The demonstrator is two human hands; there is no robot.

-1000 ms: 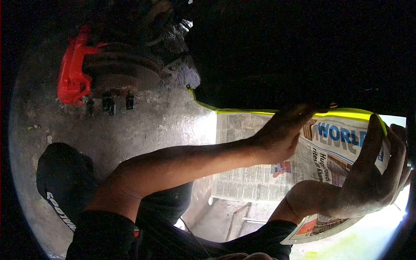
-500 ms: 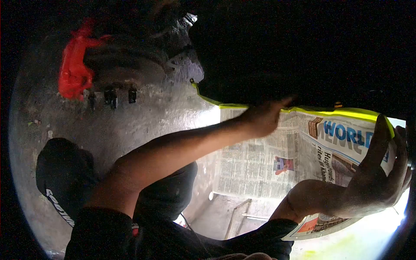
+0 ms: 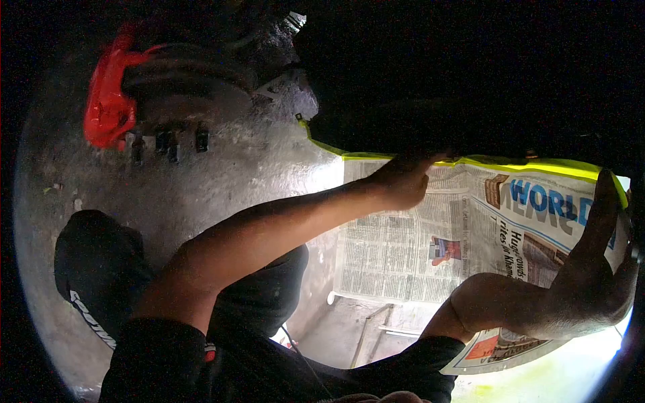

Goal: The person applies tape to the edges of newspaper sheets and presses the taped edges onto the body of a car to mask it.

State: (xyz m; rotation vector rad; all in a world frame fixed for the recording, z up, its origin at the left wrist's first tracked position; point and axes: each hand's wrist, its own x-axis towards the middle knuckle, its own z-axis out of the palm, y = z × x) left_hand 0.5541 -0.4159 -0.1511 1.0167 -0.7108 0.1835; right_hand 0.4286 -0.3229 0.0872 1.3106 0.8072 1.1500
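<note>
A printed newspaper sheet hangs below a dark surface, its top edge lined with bright yellow tape. At the middle of that edge, my left hand is closed against the tape, with a finger pointing right along it; the fingertips are lost in shadow. My right hand grips the right end of the sheet, thumb in front and the other fingers around the far side. Its forearm crosses in front of the paper, hiding part of the lower right.
A nearly black surface fills the upper right. On the grey concrete floor lie a red object and several small dark pieces. My legs in black trousers are at lower left. Bright light glares at lower right.
The view has shifted slightly. My left hand's fingers look more curled against the tape, and my right hand sits a little further right with the paper's end still in it.
</note>
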